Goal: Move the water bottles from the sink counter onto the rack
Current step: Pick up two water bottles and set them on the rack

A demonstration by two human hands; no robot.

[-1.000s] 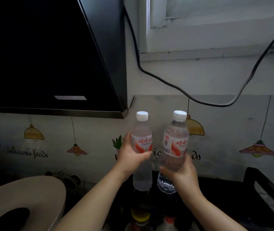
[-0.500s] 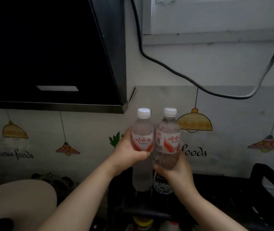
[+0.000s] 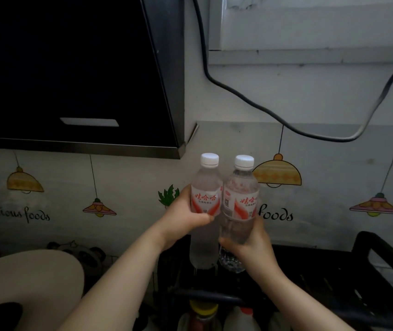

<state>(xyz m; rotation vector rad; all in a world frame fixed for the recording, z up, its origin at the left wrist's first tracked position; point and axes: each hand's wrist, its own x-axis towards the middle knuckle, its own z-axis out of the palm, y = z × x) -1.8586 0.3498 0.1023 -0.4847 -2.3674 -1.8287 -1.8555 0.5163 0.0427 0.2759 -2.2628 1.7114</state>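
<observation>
Two clear water bottles with white caps and red-and-white labels stand upright side by side, touching. My left hand (image 3: 185, 217) grips the left bottle (image 3: 206, 187) around its label. My right hand (image 3: 254, 246) holds the right bottle (image 3: 240, 194) around its lower body. Both bottles hang just above the top level of a black rack (image 3: 367, 244), which spreads below and to the right. I cannot tell whether their bases touch the rack.
A black range hood (image 3: 76, 75) hangs at the upper left, close above the bottles. A black cable (image 3: 238, 94) sags across the wall. A beige round object (image 3: 28, 283) sits at the lower left. Sauce bottles (image 3: 202, 314) stand under the rack.
The two bottles have come together and now touch. Both hands have pushed them a little further toward the wall over the rack, and the view has tilted downward.
</observation>
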